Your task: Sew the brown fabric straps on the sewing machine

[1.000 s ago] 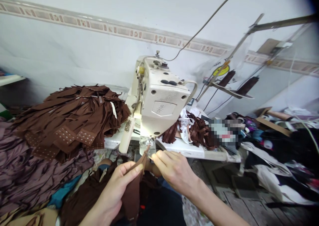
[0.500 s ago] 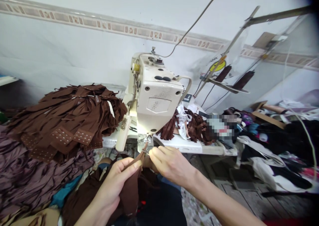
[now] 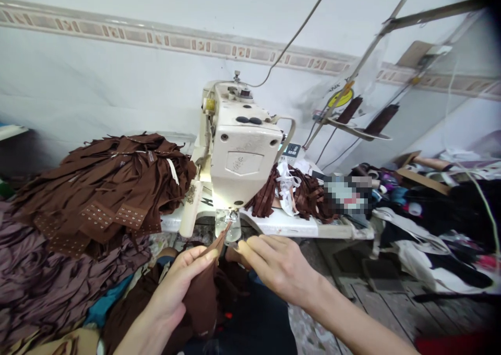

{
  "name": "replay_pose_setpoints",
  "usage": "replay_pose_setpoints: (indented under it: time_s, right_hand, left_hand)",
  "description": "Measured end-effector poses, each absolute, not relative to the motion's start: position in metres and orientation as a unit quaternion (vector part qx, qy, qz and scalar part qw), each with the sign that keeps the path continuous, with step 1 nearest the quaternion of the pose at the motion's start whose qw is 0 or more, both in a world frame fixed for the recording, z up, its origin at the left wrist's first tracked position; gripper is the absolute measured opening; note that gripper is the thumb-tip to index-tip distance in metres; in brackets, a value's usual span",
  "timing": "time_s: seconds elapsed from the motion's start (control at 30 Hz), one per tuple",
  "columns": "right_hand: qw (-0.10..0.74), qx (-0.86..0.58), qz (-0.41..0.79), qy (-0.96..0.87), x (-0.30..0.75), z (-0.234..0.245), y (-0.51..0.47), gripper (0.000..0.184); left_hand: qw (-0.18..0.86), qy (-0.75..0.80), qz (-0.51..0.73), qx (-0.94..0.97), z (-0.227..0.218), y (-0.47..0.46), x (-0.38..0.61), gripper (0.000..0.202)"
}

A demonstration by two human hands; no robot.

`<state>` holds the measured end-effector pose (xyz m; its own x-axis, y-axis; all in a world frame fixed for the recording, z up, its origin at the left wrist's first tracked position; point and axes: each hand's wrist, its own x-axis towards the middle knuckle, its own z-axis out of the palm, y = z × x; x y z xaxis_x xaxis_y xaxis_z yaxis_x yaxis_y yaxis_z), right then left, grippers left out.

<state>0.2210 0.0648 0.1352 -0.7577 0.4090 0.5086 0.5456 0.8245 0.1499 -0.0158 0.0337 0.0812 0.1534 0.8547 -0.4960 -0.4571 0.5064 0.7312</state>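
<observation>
Brown fabric strip (image 3: 201, 292) pinched in left hand (image 3: 176, 287), near sewing machine presser foot (image 3: 226, 220).
Thumb pressed over fingers; right hand (image 3: 277, 266) just right of strip, fingers together, holding nothing.

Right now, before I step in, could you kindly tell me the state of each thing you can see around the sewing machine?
left hand: pinching the brown fabric strip
right hand: fingers extended beside the strip, grip unclear
presser foot: strip's tip reaches it; raised or lowered unclear
sewing machine head: upright on its white table, lit underneath
brown fabric pieces: loosely heaped left of the machine
mauve fabric: piled in folds below them
</observation>
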Motion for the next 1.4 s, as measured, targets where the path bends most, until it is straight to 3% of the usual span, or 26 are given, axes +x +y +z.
replay_pose_setpoints:
  time_s: [0.27,0.57,0.97,1.23,1.4]
  right_hand:
    - [0.247,-0.282,-0.133,-0.917,0.215,0.107,0.091,0.036]
    - [0.214,-0.255,-0.164,-0.928,0.209,0.111,0.088,0.024]
    - [0.158,-0.236,-0.125,-0.95,0.223,0.127,0.092,0.032]
    - [0.237,-0.28,-0.09,-0.926,0.224,0.13,0.075,0.031]
    - [0.377,-0.312,0.14,-0.861,0.223,0.103,0.056,0.024]
  left_hand:
    - [0.722,0.479,0.436,0.242,0.077,0.032,-0.018,0.049]
    - [0.732,0.469,0.435,0.233,0.079,0.032,-0.015,0.052]
    - [0.738,0.471,0.423,0.232,0.081,0.028,-0.026,0.049]
    - [0.713,0.481,0.411,0.303,0.066,0.028,-0.03,0.048]
    - [0.609,0.496,0.45,0.425,0.064,0.025,-0.029,0.041]
